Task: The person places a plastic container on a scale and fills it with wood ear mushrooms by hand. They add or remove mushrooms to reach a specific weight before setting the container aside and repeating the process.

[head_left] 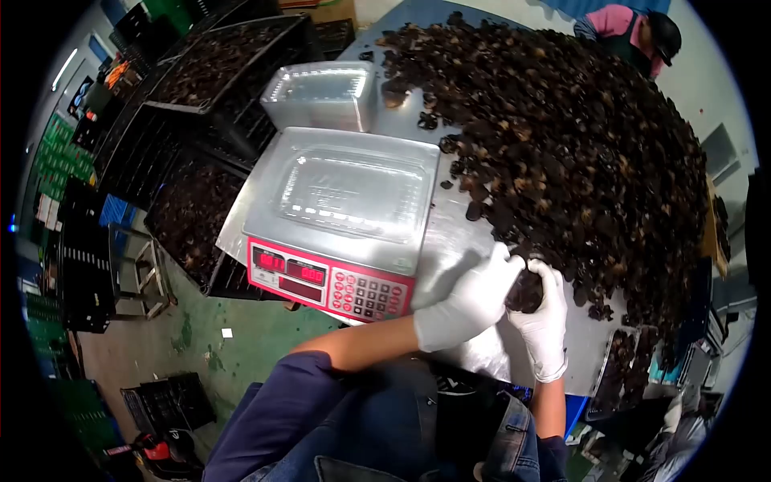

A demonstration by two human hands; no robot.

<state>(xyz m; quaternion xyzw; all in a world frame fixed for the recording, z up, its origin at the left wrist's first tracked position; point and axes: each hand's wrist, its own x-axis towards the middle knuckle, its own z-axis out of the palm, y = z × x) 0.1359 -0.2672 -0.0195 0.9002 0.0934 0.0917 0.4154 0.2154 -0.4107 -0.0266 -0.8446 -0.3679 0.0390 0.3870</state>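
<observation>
A large heap of dark brown, glossy, mushroom-like pieces [562, 136] covers the right part of the metal table. At its near edge are both my hands, in white gloves. My left hand [474, 299] has its fingers curled together against the pieces; what they hold, if anything, is hidden. My right hand [543, 321] curls around a small clump of dark pieces [525, 292] between the two hands. Left of them stands a scale [341, 277] with red displays and a keypad. A clear plastic tray [349, 197] lies on its pan.
Behind the scale is a stack of clear plastic trays [321, 96]. Black crates [205, 104] with more dark pieces stand at the left. Across the table, a person [622, 32] in a dark cap leans near the heap. A tray of dark pieces [618, 369] sits at the right.
</observation>
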